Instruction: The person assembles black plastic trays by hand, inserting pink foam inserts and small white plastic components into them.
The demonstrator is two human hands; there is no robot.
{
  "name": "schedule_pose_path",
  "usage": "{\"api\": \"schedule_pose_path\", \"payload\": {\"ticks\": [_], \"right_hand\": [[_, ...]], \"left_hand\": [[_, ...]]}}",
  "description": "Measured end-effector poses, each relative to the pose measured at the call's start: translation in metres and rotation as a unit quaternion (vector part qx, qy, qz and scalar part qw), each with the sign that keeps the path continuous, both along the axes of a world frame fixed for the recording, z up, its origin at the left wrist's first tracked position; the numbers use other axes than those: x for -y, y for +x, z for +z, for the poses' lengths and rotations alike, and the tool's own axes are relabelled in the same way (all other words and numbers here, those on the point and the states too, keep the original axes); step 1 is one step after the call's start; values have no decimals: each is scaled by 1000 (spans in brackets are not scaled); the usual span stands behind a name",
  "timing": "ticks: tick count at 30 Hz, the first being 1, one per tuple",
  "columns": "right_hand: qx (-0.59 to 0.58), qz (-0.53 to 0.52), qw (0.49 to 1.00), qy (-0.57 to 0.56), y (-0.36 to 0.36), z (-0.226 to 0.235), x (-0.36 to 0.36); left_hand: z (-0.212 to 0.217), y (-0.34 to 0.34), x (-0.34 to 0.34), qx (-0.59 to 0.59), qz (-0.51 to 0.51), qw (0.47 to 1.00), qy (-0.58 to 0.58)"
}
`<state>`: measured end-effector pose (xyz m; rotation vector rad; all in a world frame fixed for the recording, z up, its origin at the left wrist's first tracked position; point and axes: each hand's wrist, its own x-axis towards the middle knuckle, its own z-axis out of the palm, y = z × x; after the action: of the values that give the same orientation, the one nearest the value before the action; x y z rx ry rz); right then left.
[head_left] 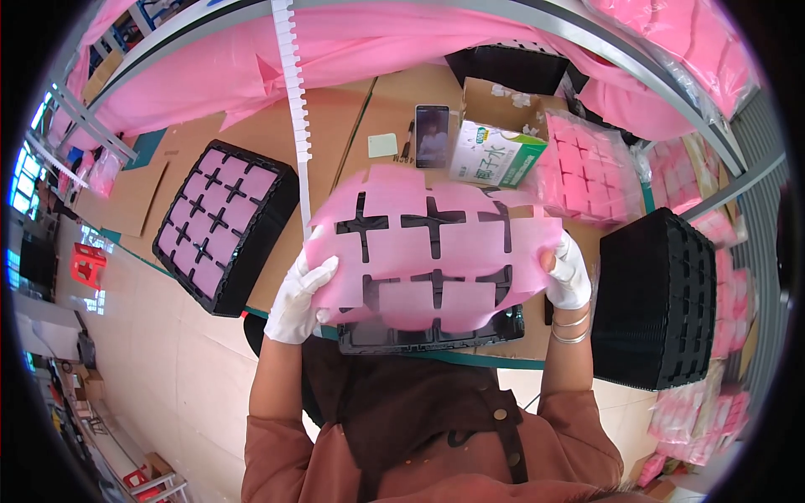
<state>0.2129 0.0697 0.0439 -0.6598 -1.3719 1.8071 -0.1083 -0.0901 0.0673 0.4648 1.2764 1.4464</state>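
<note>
One left hand (303, 289), one right hand (568, 272): both are clamping a cross-cut pink sheet (402, 260) by opposite edges, above a black tray (428, 339) on the worktop (331, 117). We are probably fitting it; lowering (aligned, ideally) is seemingly coming next.

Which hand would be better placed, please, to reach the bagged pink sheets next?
The right hand, probably: it grips the held sheet on the side nearer the bagged pink sheets, while the left hand grips the opposite edge, farther away.
</note>
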Motion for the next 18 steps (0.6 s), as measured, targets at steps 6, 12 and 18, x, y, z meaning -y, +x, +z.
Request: {"api": "schedule_pose_path", "payload": {"ticks": [6,12,18], "right_hand": [[50,-75,994,-58,-6,-55,-9],[275,-167,944,-77,-3,-119,-16],[387,-168,905,-52,0,-134,-19]], "left_hand": [[-49,-4,-19,-35,-51,996,-67],[-115,-12,-40,-138,-61,976,-157],[-117,-2,-44,-274,-37,944,-181]]}}
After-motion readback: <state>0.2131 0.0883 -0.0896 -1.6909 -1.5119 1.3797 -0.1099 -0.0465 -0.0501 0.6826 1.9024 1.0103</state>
